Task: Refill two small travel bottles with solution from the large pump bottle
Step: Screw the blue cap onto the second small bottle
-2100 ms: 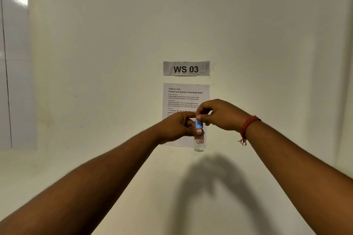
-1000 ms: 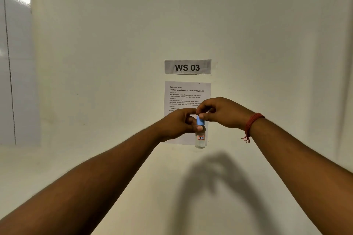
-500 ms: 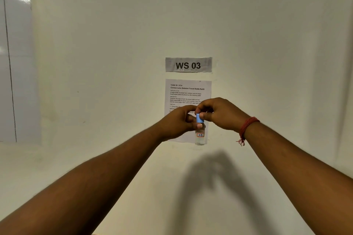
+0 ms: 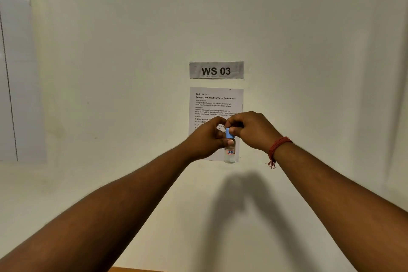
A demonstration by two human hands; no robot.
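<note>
Currently: travel bottle held mid-air before the wall.
Left hand: fingers pinch the bottle neck.
Right hand: fingers pinch the blue cap.
Risk: pinch slips, bottle drops; a tilt spills solution.

clear glossy travel bottle, matt paper instruction sheet

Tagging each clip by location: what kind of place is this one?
Probably a numbered workstation set up for recording tasks: a "WS 03" sign and a printed task sheet are stuck on a bare white wall, with a whiteboard at far left.
</note>
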